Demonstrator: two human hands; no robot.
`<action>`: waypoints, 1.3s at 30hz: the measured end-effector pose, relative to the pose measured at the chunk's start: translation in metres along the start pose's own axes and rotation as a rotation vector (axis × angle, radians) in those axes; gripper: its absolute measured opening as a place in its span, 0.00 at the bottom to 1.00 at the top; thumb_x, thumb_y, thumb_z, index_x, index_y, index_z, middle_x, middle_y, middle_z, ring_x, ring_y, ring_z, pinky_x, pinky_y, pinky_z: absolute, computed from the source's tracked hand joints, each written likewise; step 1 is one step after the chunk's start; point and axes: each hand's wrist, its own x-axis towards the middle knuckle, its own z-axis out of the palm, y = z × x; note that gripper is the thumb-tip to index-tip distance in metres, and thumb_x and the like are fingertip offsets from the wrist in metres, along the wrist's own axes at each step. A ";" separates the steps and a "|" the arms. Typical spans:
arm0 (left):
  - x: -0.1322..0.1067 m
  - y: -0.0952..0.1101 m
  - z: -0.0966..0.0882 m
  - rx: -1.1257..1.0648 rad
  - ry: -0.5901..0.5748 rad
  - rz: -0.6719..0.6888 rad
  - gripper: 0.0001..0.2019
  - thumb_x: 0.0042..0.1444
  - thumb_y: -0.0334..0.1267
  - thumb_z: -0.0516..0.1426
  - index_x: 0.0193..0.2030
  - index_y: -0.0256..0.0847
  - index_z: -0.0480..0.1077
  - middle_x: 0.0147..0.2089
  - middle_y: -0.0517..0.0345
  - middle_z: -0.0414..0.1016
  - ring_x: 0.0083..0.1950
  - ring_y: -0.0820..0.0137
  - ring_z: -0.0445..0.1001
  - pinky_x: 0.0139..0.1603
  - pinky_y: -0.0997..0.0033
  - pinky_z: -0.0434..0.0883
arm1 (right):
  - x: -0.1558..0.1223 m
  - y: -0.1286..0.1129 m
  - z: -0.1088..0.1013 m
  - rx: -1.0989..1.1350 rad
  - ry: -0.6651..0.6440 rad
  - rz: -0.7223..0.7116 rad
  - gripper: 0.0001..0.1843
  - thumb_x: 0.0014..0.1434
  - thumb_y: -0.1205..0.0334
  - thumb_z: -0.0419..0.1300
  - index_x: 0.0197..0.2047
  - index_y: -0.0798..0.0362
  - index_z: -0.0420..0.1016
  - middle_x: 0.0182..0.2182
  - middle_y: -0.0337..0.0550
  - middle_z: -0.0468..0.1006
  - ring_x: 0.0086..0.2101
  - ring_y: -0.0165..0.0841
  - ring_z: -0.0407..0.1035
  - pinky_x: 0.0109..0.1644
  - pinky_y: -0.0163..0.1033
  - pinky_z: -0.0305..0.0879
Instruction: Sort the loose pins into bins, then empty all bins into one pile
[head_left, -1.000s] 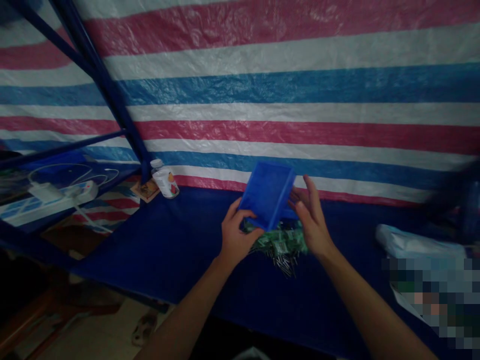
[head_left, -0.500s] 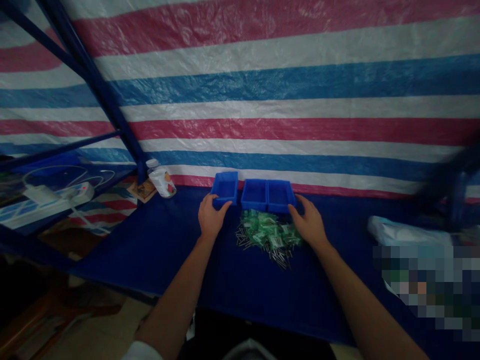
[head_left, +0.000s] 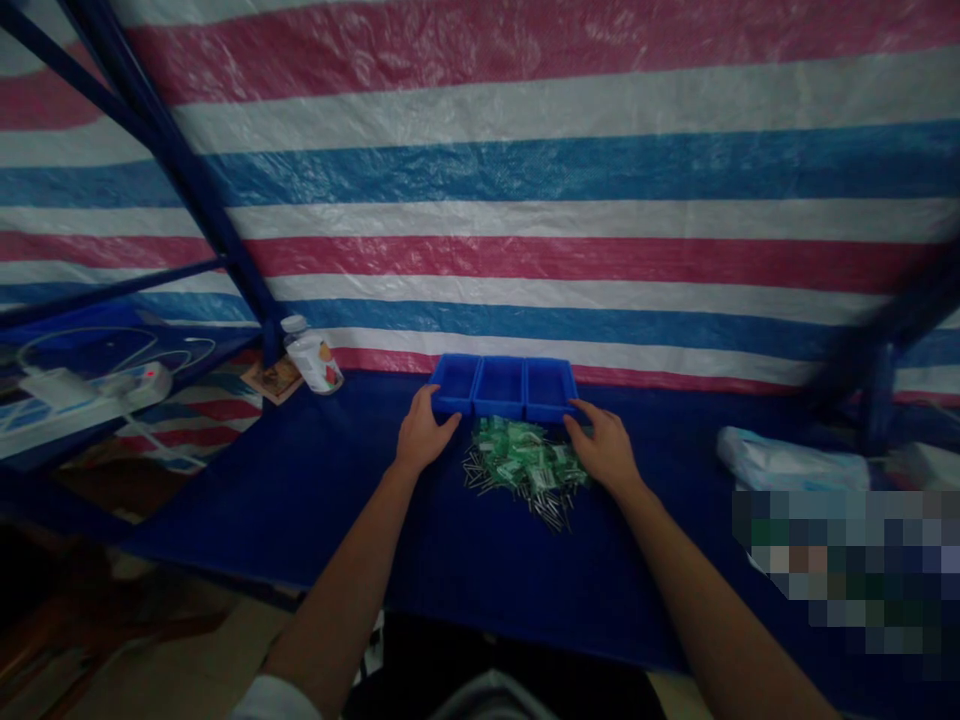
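Observation:
Three blue plastic bins stand side by side against one another: the left bin, the middle bin and the right bin. My left hand is at the left bin's near outer corner, thumb and fingers apart, fingertips against its side. At the opposite end, my right hand has its fingers by the right bin's outer corner, thumb spread from them. Just in front of the bins lies a pile of small green-tinted plastic packets with loose metal screws or nails around its near edge.
A white bottle stands at the table's back left, beside a brown card or packet. Further left, a power strip with cables rests on another surface. On the right lies a plastic package. Striped sheeting hangs behind the table.
The left bin has moved right and now touches the middle one, closing the gap. My left hand's thumb has come off its front wall. The view has shifted slightly.

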 end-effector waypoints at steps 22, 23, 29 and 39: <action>-0.015 0.017 -0.006 0.002 0.223 0.064 0.26 0.57 0.38 0.60 0.62 0.40 0.62 0.67 0.40 0.55 0.71 0.49 0.56 0.70 0.45 0.59 | 0.003 0.007 -0.039 -0.051 -0.166 0.351 0.21 0.56 0.54 0.58 0.51 0.49 0.78 0.35 0.46 0.81 0.36 0.40 0.75 0.41 0.43 0.67; -0.015 0.017 -0.007 0.002 0.240 0.074 0.25 0.57 0.37 0.60 0.62 0.40 0.63 0.67 0.41 0.56 0.70 0.50 0.57 0.69 0.46 0.59 | 0.004 0.009 -0.038 -0.012 -0.138 0.357 0.20 0.55 0.56 0.58 0.50 0.50 0.79 0.33 0.45 0.81 0.34 0.38 0.74 0.39 0.41 0.66; -0.015 0.028 -0.018 0.014 0.342 0.189 0.21 0.57 0.37 0.60 0.58 0.39 0.67 0.62 0.42 0.64 0.65 0.51 0.63 0.67 0.47 0.61 | 0.008 0.003 -0.044 0.348 0.163 0.315 0.20 0.50 0.57 0.57 0.45 0.56 0.79 0.22 0.38 0.73 0.24 0.31 0.65 0.31 0.37 0.61; -0.018 0.101 -0.006 -0.426 -0.182 0.329 0.24 0.57 0.41 0.62 0.60 0.42 0.69 0.50 0.48 0.79 0.47 0.61 0.76 0.51 0.57 0.71 | -0.014 -0.045 -0.023 0.761 0.017 -0.037 0.15 0.56 0.54 0.63 0.45 0.50 0.78 0.31 0.41 0.78 0.30 0.31 0.70 0.36 0.38 0.66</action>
